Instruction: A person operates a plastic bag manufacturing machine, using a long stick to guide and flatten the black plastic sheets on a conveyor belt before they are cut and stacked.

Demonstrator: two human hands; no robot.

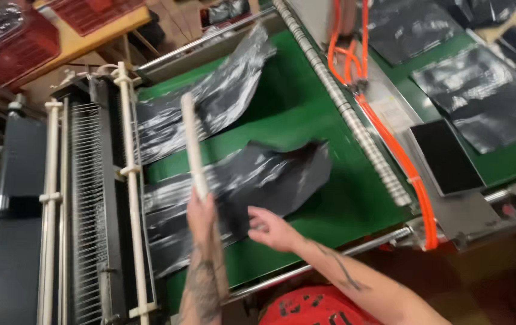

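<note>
My left hand (201,213) grips a long pale stick (192,141) that points up and away over the black plastic bags. My right hand (273,229) reaches onto the near stack of shiny black plastic bags (264,177), with its fingers on the edge of the stack. A second stack of black bags (216,102) lies farther back on the green conveyor belt (300,108). Both stacks come out of the machine's comb-like bars (89,198) at the left.
A ribbed metal roller (342,102) and orange hoses (390,138) run along the belt's right side. A second green belt (511,162) at right carries more black bags (481,96). Red crates (11,42) stand on a wooden surface at upper left. A flat black panel (444,156) lies by the hoses.
</note>
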